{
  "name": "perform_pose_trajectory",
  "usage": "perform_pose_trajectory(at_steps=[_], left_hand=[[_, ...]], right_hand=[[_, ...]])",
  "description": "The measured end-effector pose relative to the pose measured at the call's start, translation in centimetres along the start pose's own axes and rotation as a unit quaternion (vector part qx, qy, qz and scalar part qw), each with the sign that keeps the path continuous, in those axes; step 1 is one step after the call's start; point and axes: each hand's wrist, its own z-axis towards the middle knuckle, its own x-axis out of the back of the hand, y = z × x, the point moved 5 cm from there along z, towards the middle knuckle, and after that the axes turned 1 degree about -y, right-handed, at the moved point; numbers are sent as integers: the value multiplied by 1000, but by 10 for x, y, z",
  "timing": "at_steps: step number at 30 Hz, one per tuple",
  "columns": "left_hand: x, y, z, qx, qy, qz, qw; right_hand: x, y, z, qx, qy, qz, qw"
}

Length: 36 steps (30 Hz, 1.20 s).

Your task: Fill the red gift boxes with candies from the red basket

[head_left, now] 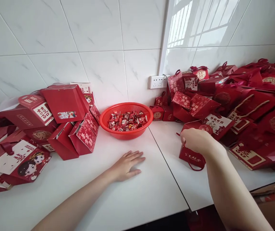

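My left hand (pixel 128 165) lies flat on the white tabletop with its fingers spread, holding nothing. In front of it sits a red plastic basket (pixel 125 134) with many small wrapped candies (pixel 127 121) inside. On the right, my right hand (pixel 195 139) is closed on a small red gift box (pixel 191 157). A ribbon loop hangs from the near side of this box. The hand covers part of the box, and some of its fingertips are hidden. Other red gift boxes lie just behind and to the right of this hand.
A pile of red gift boxes (pixel 64 102) stands to the left of the basket. A larger heap of red boxes and bags (pixel 243 102) fills the right side along the tiled wall. A power socket strip (pixel 158 82) is on the wall. A seam crosses the white table (pixel 156 192).
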Motion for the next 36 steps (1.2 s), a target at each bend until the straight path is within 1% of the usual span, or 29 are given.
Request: perform_pose_trajectory(at_steps=[1,3,5,6,8,9,10,12,14,16,18,19,20,22,25,27,29,32,34,36], left_hand=[[2,-1,-1,-5,24,1,1000],[13,-3,-3,-8,112,6,994],[32,-7,-10,5,213,10,977],[43,-8,-15,15,254,13,967],[65,-8,-26,25,318,22,947],[75,-6,-32,20,353,32,935],[84,-2,-39,14,378,41,925],[95,5,-51,2,403,51,914],[98,10,-61,1,405,51,913],[96,12,-70,3,402,50,914],[89,12,-78,6,391,48,919],[86,11,-81,8,384,46,922],[82,10,-84,13,375,42,926],[74,8,-86,28,346,43,937],[64,8,-82,47,288,59,955],[60,10,-78,66,268,53,960],[58,9,-76,88,271,18,958],[56,5,-76,115,285,-67,949],[53,1,-76,121,287,-117,943],[52,-1,-75,115,288,-152,939]], right_hand=[[0,-11,-4,14,-11,-18,1000],[7,-38,-12,78,-11,-50,996],[15,-71,-23,177,15,-51,983],[18,-87,-29,229,28,-37,972],[18,-116,-40,327,51,-6,944],[16,-128,-45,372,66,-1,926],[12,-138,-50,415,86,-3,906],[2,-153,-60,487,138,-12,862],[-10,-160,-68,541,194,-3,818],[-21,-161,-75,571,244,20,784],[-33,-158,-77,576,287,39,764],[-38,-156,-77,572,304,43,760],[-44,-154,-76,565,317,46,760],[-55,-149,-71,546,325,52,771],[-69,-141,-62,514,302,68,800],[-75,-138,-60,505,286,85,810],[-81,-137,-61,514,279,106,804],[-88,-137,-62,514,275,163,796],[-90,-137,-58,498,255,204,803],[-90,-136,-52,485,212,239,814]])
